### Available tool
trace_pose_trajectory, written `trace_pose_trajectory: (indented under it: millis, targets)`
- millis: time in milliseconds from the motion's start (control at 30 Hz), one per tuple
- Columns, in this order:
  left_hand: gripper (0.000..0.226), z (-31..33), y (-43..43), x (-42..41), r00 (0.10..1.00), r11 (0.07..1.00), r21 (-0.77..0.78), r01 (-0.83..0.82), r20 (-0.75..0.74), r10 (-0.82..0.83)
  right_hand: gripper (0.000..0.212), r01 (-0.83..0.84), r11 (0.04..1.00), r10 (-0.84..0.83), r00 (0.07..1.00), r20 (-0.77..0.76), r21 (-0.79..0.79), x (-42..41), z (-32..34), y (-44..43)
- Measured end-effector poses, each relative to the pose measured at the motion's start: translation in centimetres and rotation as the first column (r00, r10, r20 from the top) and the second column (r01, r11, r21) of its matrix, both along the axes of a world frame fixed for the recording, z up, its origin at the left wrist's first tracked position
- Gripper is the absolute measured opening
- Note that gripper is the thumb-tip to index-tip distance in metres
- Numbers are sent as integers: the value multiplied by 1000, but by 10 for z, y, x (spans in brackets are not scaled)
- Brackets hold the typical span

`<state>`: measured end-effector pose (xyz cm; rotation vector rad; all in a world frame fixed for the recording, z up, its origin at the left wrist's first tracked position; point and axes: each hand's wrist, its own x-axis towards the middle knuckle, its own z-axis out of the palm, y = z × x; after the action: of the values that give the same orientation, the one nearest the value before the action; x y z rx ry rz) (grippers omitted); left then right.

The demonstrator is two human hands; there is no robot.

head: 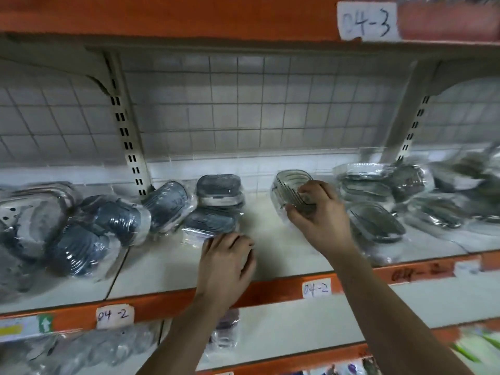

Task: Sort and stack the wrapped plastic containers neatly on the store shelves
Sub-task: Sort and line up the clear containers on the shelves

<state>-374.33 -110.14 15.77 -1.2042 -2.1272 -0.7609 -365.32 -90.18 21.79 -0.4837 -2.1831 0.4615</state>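
White shelf [266, 212], tiled wall [243, 104] behind. Your right hand [322, 212] grips clear container [289, 185]; left hand [227, 263] curls beside blue container [211, 220], hold unclear.

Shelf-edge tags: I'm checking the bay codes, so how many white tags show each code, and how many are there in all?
04-2 tag: 2
04-3 tag: 1
blurred white tag, unreadable: 1
Total: 4
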Motion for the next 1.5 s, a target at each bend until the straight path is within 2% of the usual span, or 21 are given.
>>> trace_pose_trajectory:
  millis: [300,433,533,667,800,967,1167,1367,1500]
  targets:
    - [33,19,120,92,982,987,17,158,105,-159,47,4,1000,-5,995,-104,-17,95,17,86]
    - [36,32,171,131,977,981,25,194,90,-196,48,-1,999,-4,991,-137,-41,134,17,126]
    - [46,37,202,151,984,989,-74,130,130,-120,45,4,998,-13,990,-140,-62,159,12,149]
    - [62,39,228,163,972,961,-263,-87,189,139,43,-6,997,-5,989,-149,-76,180,4,169]
    - [61,41,243,167,946,948,-274,-160,232,226,44,-16,996,3,989,-146,-87,192,-5,177]
    - [48,44,240,165,946,967,-218,-132,264,189,46,-50,992,33,990,-136,-120,198,-12,176]
    - [51,38,199,165,972,992,33,-123,203,114,46,-67,988,52,993,-110,-137,206,-21,161]
    - [53,30,144,170,981,992,71,-102,170,89,43,-37,992,20,990,-137,-117,216,-33,122]
    - [50,15,101,183,981,995,73,-65,186,51,46,16,986,-43,986,-162,-169,226,-49,83]
